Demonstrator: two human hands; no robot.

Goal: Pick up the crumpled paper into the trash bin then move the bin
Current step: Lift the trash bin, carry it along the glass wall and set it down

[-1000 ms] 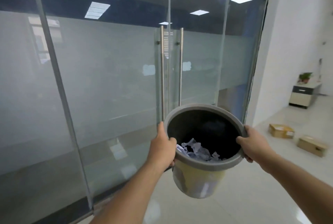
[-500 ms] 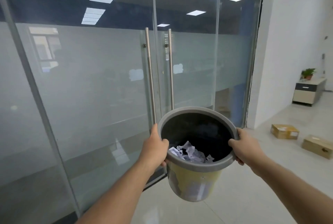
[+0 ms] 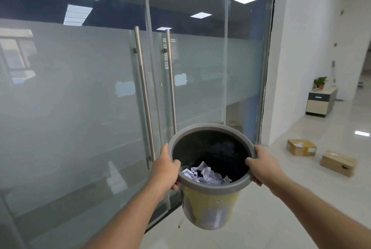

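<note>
Both hands (image 3: 212, 168) clamped on the trash bin (image 3: 210, 204) rim — airborne (crumpled paper (image 3: 204, 174) inside)

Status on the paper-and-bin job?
Done: crumpled paper lies inside the bin. In hand: left hand and right hand grip the rim on opposite sides, bin held off the floor in front of the glass doors. Left: set it down somewhere.
</note>
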